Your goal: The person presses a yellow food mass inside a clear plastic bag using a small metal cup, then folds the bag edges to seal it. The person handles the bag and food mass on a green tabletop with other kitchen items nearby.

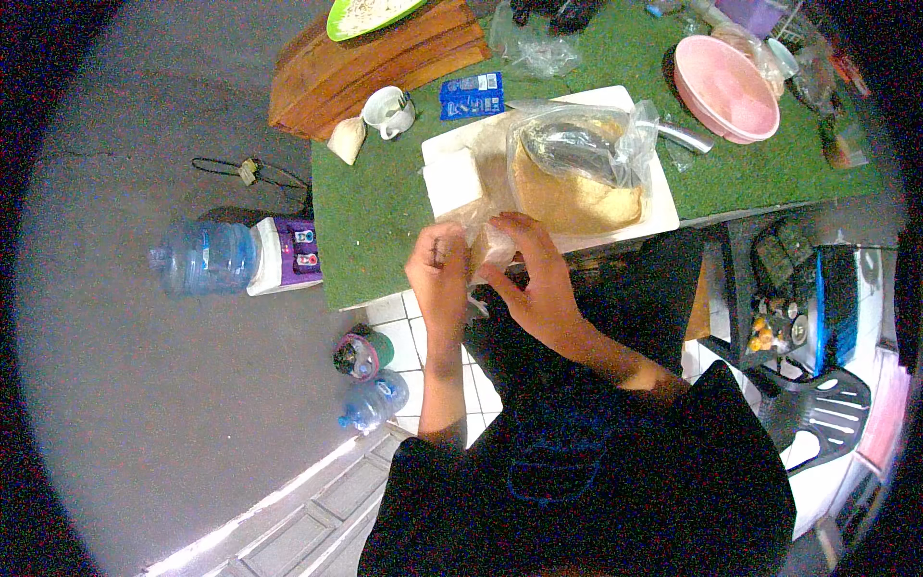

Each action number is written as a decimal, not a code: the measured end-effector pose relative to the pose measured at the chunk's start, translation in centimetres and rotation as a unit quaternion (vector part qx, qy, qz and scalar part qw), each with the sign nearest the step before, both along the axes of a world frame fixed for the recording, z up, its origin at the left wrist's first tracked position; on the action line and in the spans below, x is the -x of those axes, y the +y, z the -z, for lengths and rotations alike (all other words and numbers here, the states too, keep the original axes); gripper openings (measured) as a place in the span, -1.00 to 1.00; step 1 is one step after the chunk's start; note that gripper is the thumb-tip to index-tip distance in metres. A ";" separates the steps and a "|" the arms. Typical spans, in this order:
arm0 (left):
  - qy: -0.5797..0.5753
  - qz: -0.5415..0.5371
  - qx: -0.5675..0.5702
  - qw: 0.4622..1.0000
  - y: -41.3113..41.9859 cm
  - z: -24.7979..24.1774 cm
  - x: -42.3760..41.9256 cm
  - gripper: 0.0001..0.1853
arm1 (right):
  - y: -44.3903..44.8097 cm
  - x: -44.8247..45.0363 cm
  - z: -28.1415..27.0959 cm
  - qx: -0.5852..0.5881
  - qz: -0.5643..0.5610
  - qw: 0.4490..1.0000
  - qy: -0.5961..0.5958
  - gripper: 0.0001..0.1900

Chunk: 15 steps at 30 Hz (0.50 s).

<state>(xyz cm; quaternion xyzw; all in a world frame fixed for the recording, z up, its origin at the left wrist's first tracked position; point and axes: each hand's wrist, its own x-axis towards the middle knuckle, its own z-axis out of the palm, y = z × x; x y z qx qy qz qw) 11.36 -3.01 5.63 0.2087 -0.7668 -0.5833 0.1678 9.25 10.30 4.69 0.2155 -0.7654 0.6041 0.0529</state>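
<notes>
Both hands hold a small clear plastic bag [496,249] with pale contents at the near edge of the table. My left hand [441,263] is closed on its left side, and the fingers of my right hand [537,270] pinch its right side. Just beyond lies a white tray [667,205]. On it rest a white square block or stack [452,178] and a large clear bag of tan powder [577,202]. A dark rounded thing lies in that bag's mouth, with a shiny metal handle [685,137] sticking out to the right.
The green-covered table [375,216] also bears a white cup [389,112], a small filled packet [348,141], blue sachets [471,96], a pink basin [728,90] and a wooden piece [375,65] under a green plate [371,16]. A water dispenser [270,256] stands at the left.
</notes>
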 end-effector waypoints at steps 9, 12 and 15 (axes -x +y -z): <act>0.071 0.021 -0.022 0.997 0.2 1.5 0.1 -0.90 | 0.5 0.0 -1.2 0.029 -0.023 0.998 -0.048 -0.47; 0.100 0.004 -0.052 0.994 0.9 1.6 0.1 -0.88 | 0.8 -0.1 -1.7 -0.001 -0.037 0.999 -0.032 -0.48; 0.052 0.005 0.008 0.999 0.2 1.0 -0.6 -0.87 | 1.9 -0.6 -1.5 0.072 -0.048 0.994 -0.060 -0.51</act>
